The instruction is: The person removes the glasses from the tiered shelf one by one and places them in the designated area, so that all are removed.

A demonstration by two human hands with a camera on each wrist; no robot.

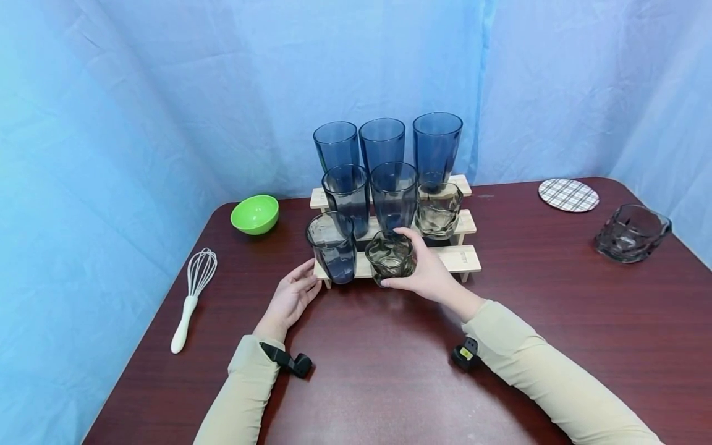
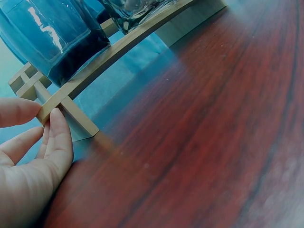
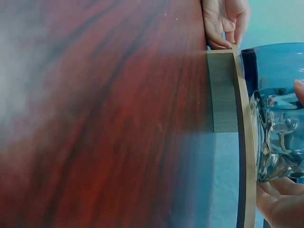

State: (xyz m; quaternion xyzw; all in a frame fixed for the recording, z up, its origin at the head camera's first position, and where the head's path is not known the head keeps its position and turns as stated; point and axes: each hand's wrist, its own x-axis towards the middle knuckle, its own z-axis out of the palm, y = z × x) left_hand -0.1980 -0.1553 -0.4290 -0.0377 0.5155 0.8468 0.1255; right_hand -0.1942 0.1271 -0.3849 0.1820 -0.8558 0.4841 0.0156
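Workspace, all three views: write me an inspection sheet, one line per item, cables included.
Surface: dark red table, glossy.
Job's things: three-tier rack bearing six tall glasses; one short glass on the middle tier, one at the front; a third short glass at the table's right.
Clutter: green bowl and whisk at left, checked mat at right.
Hands: left hand pinches the front tier's left end; right hand grips the front short glass.
Cables: nothing seen.
Surroundings: blue curtain behind and at both sides.
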